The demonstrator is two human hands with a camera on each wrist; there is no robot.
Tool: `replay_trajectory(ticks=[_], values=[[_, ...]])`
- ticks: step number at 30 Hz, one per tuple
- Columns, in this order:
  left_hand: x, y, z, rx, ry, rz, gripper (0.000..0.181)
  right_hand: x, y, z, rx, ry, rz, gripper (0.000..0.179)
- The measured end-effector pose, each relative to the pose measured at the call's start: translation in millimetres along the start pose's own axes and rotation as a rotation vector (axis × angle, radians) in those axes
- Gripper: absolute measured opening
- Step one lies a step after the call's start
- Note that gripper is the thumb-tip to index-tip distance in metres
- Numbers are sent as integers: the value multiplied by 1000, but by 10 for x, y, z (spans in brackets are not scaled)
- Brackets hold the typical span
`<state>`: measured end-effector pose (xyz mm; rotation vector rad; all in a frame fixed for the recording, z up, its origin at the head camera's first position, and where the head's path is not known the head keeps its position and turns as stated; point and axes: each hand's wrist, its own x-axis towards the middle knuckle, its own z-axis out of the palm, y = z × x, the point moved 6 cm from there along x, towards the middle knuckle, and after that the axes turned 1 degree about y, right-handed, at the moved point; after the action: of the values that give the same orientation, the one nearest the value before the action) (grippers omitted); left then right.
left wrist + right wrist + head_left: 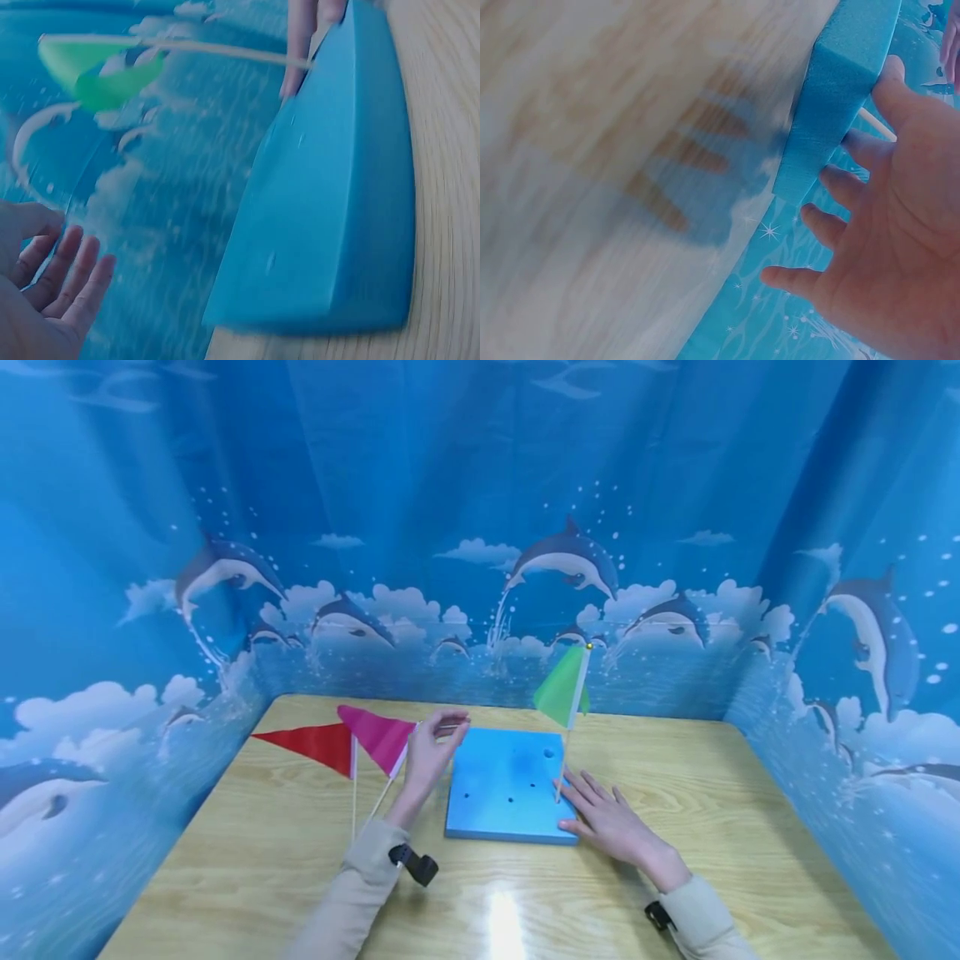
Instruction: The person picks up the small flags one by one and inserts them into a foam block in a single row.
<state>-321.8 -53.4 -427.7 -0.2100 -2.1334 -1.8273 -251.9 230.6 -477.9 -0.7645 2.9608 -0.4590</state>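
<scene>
A blue foam block (487, 814) with several small holes lies on the table. From a hole near its right edge rises a thin stick carrying a green flag (558, 689), tilted slightly right. My right hand (611, 822) rests with spread fingers against the block's right side, thumb on its top edge in the right wrist view. Over the block's left edge hovers my left hand (435, 747), fingers loosely bent, with nothing seen in them in the left wrist view (45, 285). Just left of it is a pink flag (378, 739), its stick partly hidden by my left forearm.
A red pennant (318, 746) on a white stick is beside the pink one, at the left. The wooden table (697, 802) is bordered at the back and sides by a blue curtain (465, 485) printed with dolphins.
</scene>
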Motion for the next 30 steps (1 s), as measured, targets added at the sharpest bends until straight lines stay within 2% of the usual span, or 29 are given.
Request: replay_trajectory(ticks=[5, 12, 15, 18, 21, 25, 30], values=[[11, -157, -314, 22, -7, -75, 26, -11, 23, 11, -14, -6, 8, 68], [-91, -363, -710, 155, -22, -246, 28, -9, 29, 36, 7, -9, 7, 68], [-157, -457, -857, 264, -37, -296, 26, -9, 26, 40, 13, -6, 6, 69], [-216, -529, -983, 397, -70, -314, 23, -10, 23, 37, 12, -1, -5, 69], [-260, -586, -1064, 505, -125, -322, 20, -11, 23, 28, 14, 4, -9, 68], [-318, -615, -1110, 596, -203, -346, 19, -11, 26, 18, 9, -1, -5, 68], [-378, -589, -1127, 678, -224, -350, 18, -2, 25, 20, 0, -7, -3, 68]])
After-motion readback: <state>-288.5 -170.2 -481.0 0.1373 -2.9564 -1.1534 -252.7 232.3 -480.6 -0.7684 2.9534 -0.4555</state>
